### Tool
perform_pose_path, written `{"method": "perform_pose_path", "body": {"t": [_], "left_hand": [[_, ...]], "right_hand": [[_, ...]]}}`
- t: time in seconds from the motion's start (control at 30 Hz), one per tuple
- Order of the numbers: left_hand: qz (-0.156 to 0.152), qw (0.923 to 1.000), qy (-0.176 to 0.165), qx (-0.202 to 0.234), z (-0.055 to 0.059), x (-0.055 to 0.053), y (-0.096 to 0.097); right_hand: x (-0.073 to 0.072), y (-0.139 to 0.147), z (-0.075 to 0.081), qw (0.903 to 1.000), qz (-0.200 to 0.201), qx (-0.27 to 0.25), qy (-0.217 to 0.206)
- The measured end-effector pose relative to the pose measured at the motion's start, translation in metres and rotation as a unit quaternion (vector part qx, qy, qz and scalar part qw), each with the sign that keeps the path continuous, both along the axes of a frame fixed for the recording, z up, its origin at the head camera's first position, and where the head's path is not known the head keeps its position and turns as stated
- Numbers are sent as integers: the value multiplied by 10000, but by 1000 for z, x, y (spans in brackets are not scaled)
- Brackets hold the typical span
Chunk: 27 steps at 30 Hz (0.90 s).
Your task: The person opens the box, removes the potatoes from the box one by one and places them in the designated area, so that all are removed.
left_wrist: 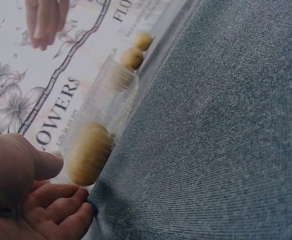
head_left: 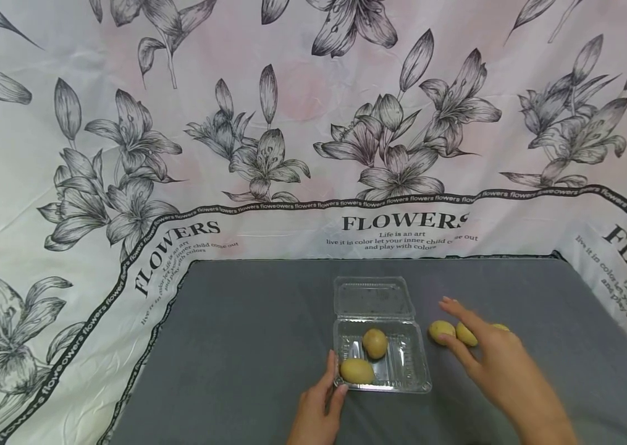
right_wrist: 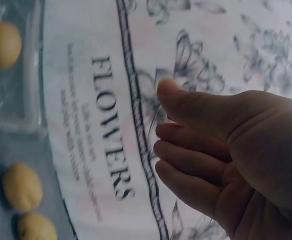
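A clear plastic clamshell box (head_left: 421,364) lies with its lid (head_left: 373,298) folded back. In its left half are two potatoes, one behind (head_left: 375,343) and one at the front left corner (head_left: 357,371). My left hand (head_left: 317,405) holds that front left corner, thumb at the front and a finger along the side. Held over a row of potatoes to the right of the box, my right hand (head_left: 491,352) has its thumb and fingers apart and nothing between them. The left potato (head_left: 441,332) and middle one (head_left: 466,334) show; another (head_left: 500,327) is partly hidden behind the hand.
A dark grey tabletop (head_left: 235,346) lies under everything. Behind it and along both sides hangs a white cloth (head_left: 285,238) with printed flowers and lettering.
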<state>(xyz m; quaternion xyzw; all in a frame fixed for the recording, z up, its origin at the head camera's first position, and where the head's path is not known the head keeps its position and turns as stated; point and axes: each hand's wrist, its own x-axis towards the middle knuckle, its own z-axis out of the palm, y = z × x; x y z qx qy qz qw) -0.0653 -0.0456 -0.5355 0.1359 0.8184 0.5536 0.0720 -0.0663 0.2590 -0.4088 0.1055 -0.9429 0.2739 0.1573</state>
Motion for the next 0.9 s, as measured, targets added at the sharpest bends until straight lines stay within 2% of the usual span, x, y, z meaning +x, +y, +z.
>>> {"method": "perform_pose_path", "body": {"t": [0.23, 0.47, 0.57, 0.7, 0.8, 0.9], "left_hand": [[18, 10000, -51, -3, 0, 0, 0], [29, 10000, -45, -48, -3, 0, 1], [41, 9999, 93, -30, -5, 1, 1], [58, 9986, 519, -45, -6, 2, 0], [72, 9972, 749, -52, -6, 2, 0], [66, 9972, 738, -23, -5, 2, 0]], "right_hand": [[10, -26, 13, 9992, 349, -33, 171], [11, -49, 12, 9964, 802, 113, 265], [11, -57, 10, 9954, 951, 95, -64], [9, -66, 7, 9922, 1201, -39, -319], [7, -72, 0, 9901, 1384, -88, -200], [2, -78, -9, 9879, 1545, -85, -74]]}}
